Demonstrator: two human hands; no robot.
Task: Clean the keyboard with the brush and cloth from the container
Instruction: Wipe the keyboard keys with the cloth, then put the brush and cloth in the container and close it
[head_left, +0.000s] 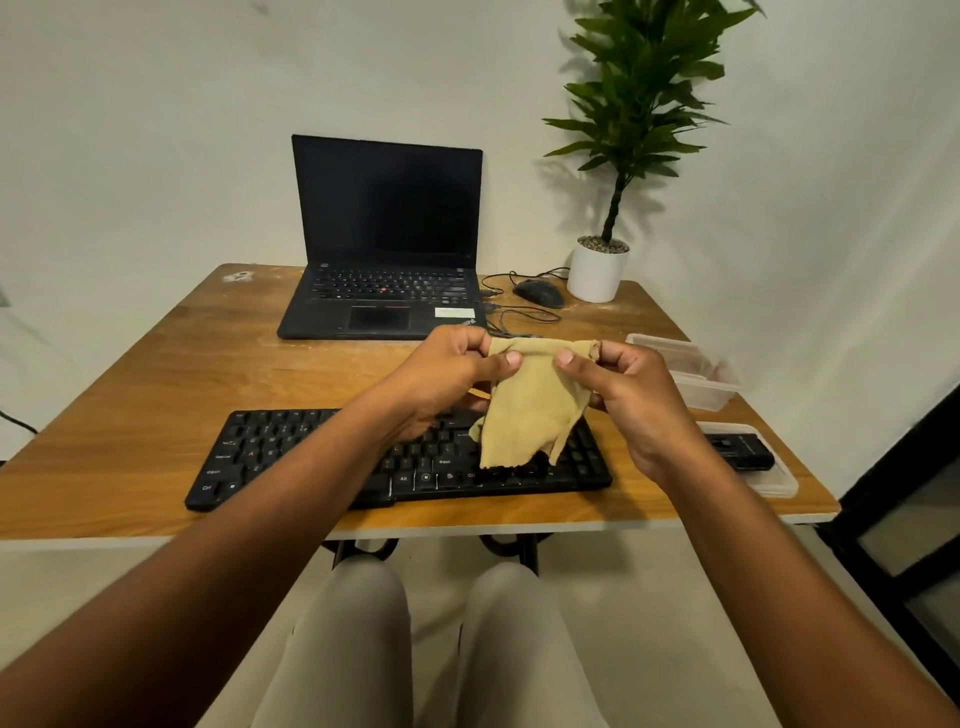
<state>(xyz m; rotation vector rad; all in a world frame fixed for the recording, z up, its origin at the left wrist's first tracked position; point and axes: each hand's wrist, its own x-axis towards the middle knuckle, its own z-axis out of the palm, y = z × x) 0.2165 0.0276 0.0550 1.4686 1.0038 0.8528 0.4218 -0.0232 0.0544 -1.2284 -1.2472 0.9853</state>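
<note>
Left hand (447, 371), right hand (631, 387) pinching cloth (530, 410) above keyboard (291, 452)

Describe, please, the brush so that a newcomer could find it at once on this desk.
On the wooden desk, look right of the black keyboard, near the right edge. A clear lid lies there with the brush on it: a flat black bar, unlike the empty clear container behind it.

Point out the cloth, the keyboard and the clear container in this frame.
cloth (530, 405): head view, middle of the tan fabric hanging between both hands.
keyboard (260, 452): head view, left half of the black key area.
clear container (701, 387): head view, front wall of the open plastic box on the table's right.
</note>
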